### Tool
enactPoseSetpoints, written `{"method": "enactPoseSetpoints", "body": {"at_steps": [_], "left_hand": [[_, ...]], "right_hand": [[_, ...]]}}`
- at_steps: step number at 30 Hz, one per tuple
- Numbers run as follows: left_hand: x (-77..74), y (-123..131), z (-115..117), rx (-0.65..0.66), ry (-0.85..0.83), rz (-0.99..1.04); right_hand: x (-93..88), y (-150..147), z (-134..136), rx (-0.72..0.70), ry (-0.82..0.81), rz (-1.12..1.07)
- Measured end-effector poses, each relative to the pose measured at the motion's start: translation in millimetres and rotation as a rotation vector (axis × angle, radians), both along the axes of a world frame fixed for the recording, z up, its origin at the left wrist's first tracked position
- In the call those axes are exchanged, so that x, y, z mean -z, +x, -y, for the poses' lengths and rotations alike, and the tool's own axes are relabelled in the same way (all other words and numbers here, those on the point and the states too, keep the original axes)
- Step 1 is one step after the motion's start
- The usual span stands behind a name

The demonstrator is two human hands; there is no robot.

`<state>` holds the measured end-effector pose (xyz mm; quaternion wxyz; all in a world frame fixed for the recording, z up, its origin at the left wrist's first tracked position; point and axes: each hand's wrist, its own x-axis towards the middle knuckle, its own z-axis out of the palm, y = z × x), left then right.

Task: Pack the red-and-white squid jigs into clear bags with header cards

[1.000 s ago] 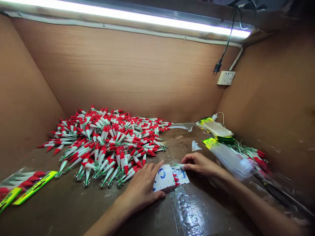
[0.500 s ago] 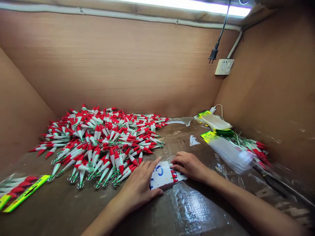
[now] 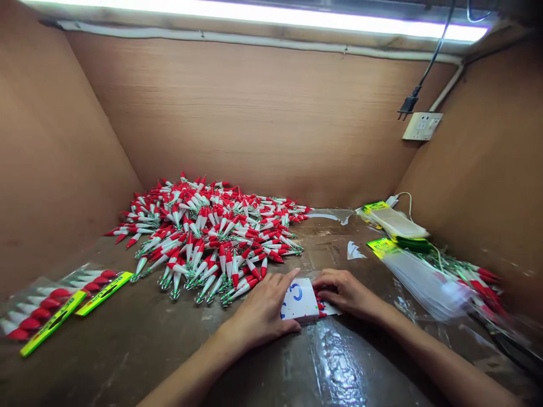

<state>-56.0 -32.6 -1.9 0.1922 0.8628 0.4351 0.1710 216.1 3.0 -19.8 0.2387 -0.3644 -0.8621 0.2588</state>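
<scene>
My left hand [image 3: 268, 307] is closed around a small white box-like block [image 3: 300, 302] with blue marks, its thumb along the near side and its fingers over the far side. Several red tips of fishing lures [image 3: 321, 306] stick out at the block's right end, over a pale flat piece. My right hand [image 3: 345, 293] is curled over these tips, with its fingertips partly hidden. Behind my left hand spreads a big heap of red-and-white fishing lures [image 3: 216, 232] with green, hooked ends.
Filled lure packs [image 3: 53, 316] with yellow-green headers lie at the left. On the right are clear bags [image 3: 424, 282], another bag stack [image 3: 394, 220] and more lures [image 3: 486, 288]. A black plug [image 3: 408, 105] hangs near the wall socket [image 3: 422, 126].
The view has turned left, so everything sits farther right and more of the filled packs shows. Both hands stay at the block; the red tips show less beyond its right end.
</scene>
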Motion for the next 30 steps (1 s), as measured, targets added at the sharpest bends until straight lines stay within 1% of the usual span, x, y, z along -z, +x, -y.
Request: {"method": "enactPoseSetpoints", "body": {"at_steps": [2, 4, 8, 10, 11, 13, 15, 18, 20, 23, 25, 27, 30], "left_hand": [[0.4, 0.0, 0.1, -0.002, -0.005, 0.006], [1.2, 0.5, 0.4, 0.0, 0.001, 0.013], [3.5, 2.1, 1.6, 0.022, 0.01, 0.014], [4.3, 2.4, 2.3, 0.028, 0.004, 0.012], [4.6, 2.4, 2.6, 0.028, 0.003, 0.013], [5.1, 1.8, 3.0, 0.032, 0.001, 0.015], [5.2, 1.1, 3.1, 0.035, -0.001, 0.013], [4.5, 0.7, 2.7, 0.035, -0.008, 0.002], [3.4, 0.9, 2.7, 0.034, -0.015, -0.003], [1.7, 1.3, 3.5, 0.033, -0.026, -0.008], [1.0, 1.2, 4.4, 0.032, -0.026, -0.015], [0.6, 1.0, 5.3, 0.029, -0.021, -0.019], [0.3, 0.5, 6.4, 0.034, -0.016, -0.019]], "right_hand": [[2.8, -1.7, -0.6, 0.072, 0.02, -0.001], [6.7, -5.8, 1.1, 0.094, 0.046, -0.011], [9.6, -11.0, 5.4, 0.0, 0.07, -0.028], [3.3, -9.1, 1.5, -0.023, 0.064, -0.01], [-2.8, -8.2, -3.4, -0.011, 0.064, -0.004], [-20.6, -11.0, -20.6, 0.061, 0.088, -0.014], [-43.4, -24.0, -48.3, 0.154, 0.142, -0.029], [-74.2, -62.2, -104.5, 0.181, 0.239, 0.067], [-85.8, -91.5, -143.4, 0.193, 0.243, 0.101], [-89.8, -124.4, -188.2, 0.16, 0.197, 0.167], [-88.6, -134.1, -205.1, 0.131, 0.168, 0.206], [-88.1, -134.7, -213.4, 0.123, 0.165, 0.225], [-90.2, -126.9, -215.4, 0.135, 0.192, 0.236]]}}
